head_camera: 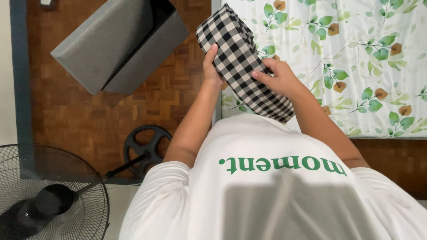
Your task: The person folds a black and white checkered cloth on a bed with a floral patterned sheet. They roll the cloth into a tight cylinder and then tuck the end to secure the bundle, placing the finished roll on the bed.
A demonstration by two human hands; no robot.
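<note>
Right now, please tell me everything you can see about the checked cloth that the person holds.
The checked cloth is black and white woven fabric, folded into a long, thick, flat bundle with stacked layers showing at its upper end. It lies slanted, from upper left to lower right, held in the air above the edge of the floral bed sheet. The left hand grips its left side with the thumb on top; the right hand clasps its right edge.

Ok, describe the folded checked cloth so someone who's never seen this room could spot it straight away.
Find the bed with the leaf-print sheet; at its left edge, above the wooden floor, both hands hold a folded cloth. It is the only black-and-white checked thing, unlike the plain grey box nearby.
</note>
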